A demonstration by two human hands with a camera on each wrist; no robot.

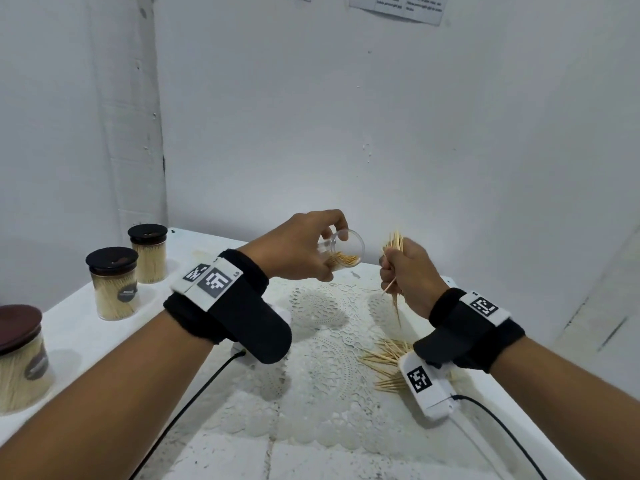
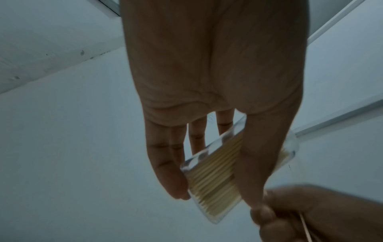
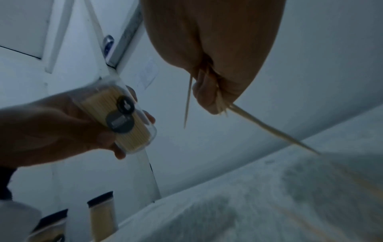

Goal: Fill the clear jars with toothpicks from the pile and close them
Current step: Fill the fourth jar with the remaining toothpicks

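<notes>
Left-side, my left hand (image 1: 300,247) fingers grip the tilted clear jar (image 1: 341,250), partly filled. Right hand (image 1: 408,275) fingers clench a toothpick bundle (image 1: 394,244) beside its mouth.

Your head view is evenly bright, with soft shadows on the bench (image 1: 104,306) and bowed edges; both wrist views are dim, bluish and motion-blurred.

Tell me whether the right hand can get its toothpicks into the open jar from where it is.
Probably yes. The left hand holds the jar tilted, mouth open toward the right hand, which grips a bundle of toothpicks just beside it. Nothing lies between them.
</notes>
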